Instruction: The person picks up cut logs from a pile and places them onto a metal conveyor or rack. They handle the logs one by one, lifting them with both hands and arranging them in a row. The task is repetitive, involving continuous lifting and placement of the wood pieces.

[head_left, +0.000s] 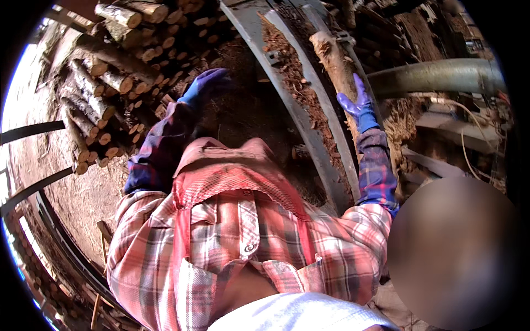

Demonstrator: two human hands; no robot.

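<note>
My right hand [359, 107], in a purple and blue glove, lies against the side of a peeled log [332, 59], with its thumb and fingers spread. The log lies lengthwise along a grey metal trough [302, 52], its knobby end pointing away from me. Over the dark ground to the left of the trough hangs my left hand [207, 86], gloved the same way. Its fingers are stretched out and slightly blurred, and nothing shows in them. Reddish bark scraps [301, 83] fill the channel beside the log.
A large stack of cut logs [105, 99] rises at the left. On the right a thick greenish pipe [441, 76] runs toward the trough, with a pale cable [469, 160] below it. Dark curved metal bars [38, 190] cross the far left. A round blur covers the lower right.
</note>
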